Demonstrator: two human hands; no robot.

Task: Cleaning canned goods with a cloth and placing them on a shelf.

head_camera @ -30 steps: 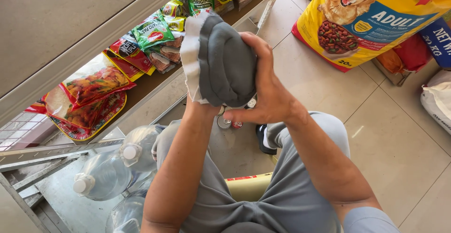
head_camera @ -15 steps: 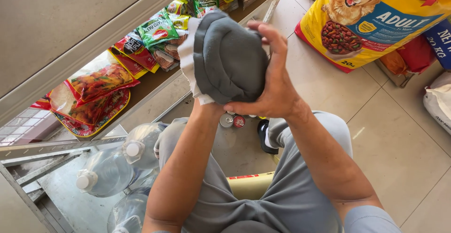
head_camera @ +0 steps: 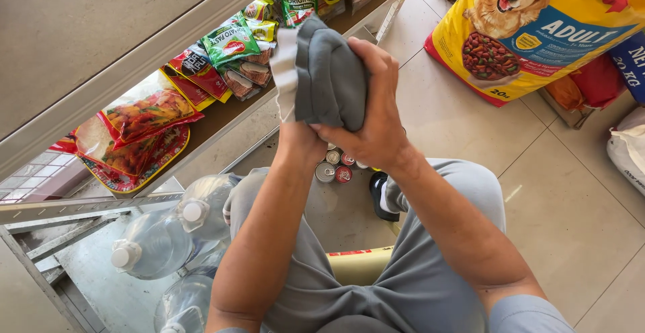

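A grey cloth bundle (head_camera: 326,77) with a white edge is held up in front of me, over the shelf edge. My right hand (head_camera: 376,114) wraps around its right side and underside, fingers curled over the top. My left hand (head_camera: 300,139) is mostly hidden under and behind the bundle, gripping it from below; only the wrist and heel show. Below the hands, several small cans (head_camera: 334,167) stand on the floor beside my dark shoe (head_camera: 381,195). My grey trousers fill the lower middle.
A metal shelf (head_camera: 222,114) at the left carries several colourful snack and sauce packets (head_camera: 138,121). Large clear water bottles (head_camera: 158,239) lie at the lower left. A big yellow dog-food bag (head_camera: 531,30) and other sacks sit on the tiled floor at the right.
Both hands have lifted the grey bundle slightly up and away, and the cans on the floor below now show more clearly.
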